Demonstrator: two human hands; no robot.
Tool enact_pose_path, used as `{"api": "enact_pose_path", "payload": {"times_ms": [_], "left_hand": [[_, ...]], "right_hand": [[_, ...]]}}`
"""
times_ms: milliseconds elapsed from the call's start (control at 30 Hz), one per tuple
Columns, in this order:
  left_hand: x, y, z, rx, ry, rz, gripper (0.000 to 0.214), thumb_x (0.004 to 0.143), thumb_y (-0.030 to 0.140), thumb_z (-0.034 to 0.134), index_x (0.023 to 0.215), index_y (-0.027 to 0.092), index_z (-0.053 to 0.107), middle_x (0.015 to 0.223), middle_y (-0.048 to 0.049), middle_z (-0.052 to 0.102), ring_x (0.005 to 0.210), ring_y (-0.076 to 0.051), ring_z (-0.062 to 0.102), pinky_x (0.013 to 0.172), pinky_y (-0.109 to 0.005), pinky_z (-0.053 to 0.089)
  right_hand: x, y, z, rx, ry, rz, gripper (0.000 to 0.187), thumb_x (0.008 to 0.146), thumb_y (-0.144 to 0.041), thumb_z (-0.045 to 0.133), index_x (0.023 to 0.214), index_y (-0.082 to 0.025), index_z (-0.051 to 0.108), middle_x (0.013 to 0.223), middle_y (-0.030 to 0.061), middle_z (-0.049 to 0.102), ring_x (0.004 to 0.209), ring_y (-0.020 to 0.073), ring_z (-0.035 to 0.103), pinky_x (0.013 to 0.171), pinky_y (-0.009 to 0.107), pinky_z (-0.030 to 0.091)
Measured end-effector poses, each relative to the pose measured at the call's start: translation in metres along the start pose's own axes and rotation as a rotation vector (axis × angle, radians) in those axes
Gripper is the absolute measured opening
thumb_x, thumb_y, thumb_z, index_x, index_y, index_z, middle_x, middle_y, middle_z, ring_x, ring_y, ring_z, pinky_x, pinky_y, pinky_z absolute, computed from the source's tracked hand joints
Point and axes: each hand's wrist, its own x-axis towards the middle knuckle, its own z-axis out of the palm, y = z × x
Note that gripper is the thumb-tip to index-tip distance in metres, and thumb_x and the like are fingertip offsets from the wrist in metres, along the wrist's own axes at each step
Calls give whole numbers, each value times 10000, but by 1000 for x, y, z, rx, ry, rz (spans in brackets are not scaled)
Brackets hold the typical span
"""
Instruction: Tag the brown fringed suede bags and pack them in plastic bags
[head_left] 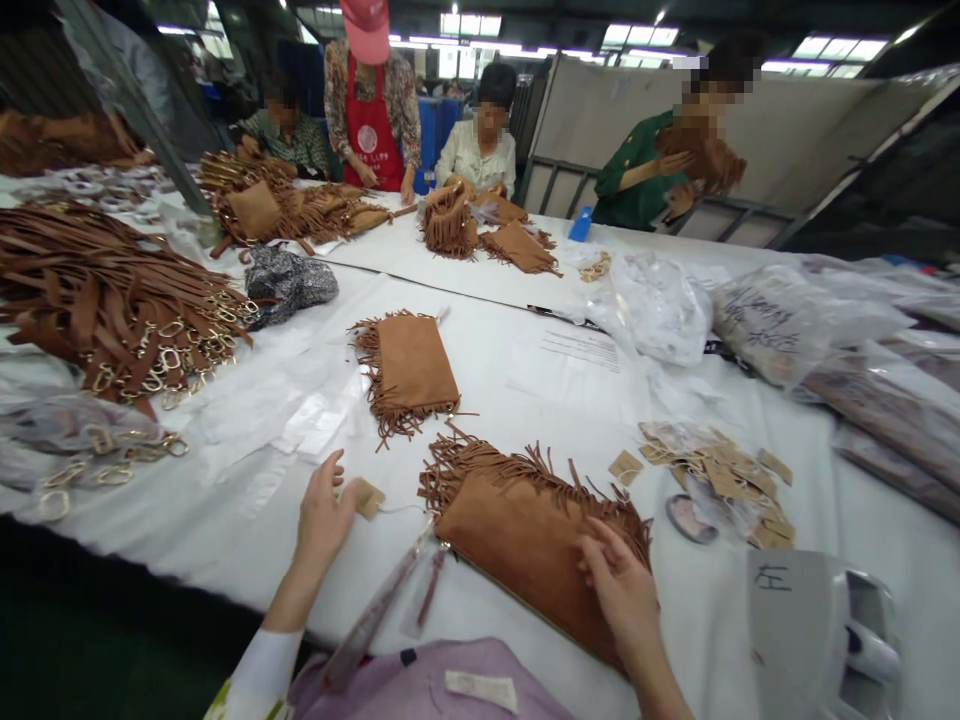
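A brown suede fringed bag (517,535) lies on the white table (525,350) in front of me. My right hand (619,585) rests on its near right part, fingers curled and pinching the suede. My left hand (324,512) is to the left of the bag, fingers pinched on a small tan paper tag (367,497) whose thin string runs toward the bag. A second fringed bag (409,370) lies farther back, untouched.
A pile of brown straps with gold buckles (112,300) fills the left. Loose tan tags (720,470) and plastic bags (780,320) lie at right. A grey device (817,630) sits near right. Several other people work at the far side with more bags (480,230).
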Motion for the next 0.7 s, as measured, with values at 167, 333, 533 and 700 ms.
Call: {"api": "enact_pose_path", "payload": {"times_ms": [167, 333, 533, 700], "left_hand": [[-47, 13, 27, -155, -476, -132, 414, 771, 557, 557, 941, 192, 652, 830, -57, 691, 761, -226, 641, 738, -338, 515], [-71, 16, 51, -225, -725, -317, 538, 709, 637, 600, 956, 162, 654, 718, -41, 684, 671, -222, 626, 598, -291, 472], [-64, 33, 57, -31, -850, -60, 500, 690, 667, 615, 637, 170, 631, 526, 24, 552, 588, -178, 527, 550, -247, 342], [-76, 47, 63, -419, -854, -277, 455, 694, 610, 675, 745, 160, 629, 694, -21, 651, 699, -195, 590, 645, -270, 446]], "right_hand": [[-16, 49, -87, -312, 298, 86, 559, 686, -616, 527, 949, -140, 660, 778, 110, 726, 763, 258, 672, 702, 346, 511], [-52, 60, -96, -581, 151, 100, 514, 763, -645, 406, 782, -201, 664, 758, 98, 727, 769, 271, 666, 716, 352, 468], [-65, 50, -72, -724, 6, 111, 490, 823, -642, 367, 720, -237, 623, 722, 65, 704, 738, 253, 650, 676, 336, 432], [-60, 52, -74, -775, 0, -17, 516, 796, -662, 371, 580, -233, 563, 665, 94, 669, 673, 252, 601, 647, 352, 421]]}}
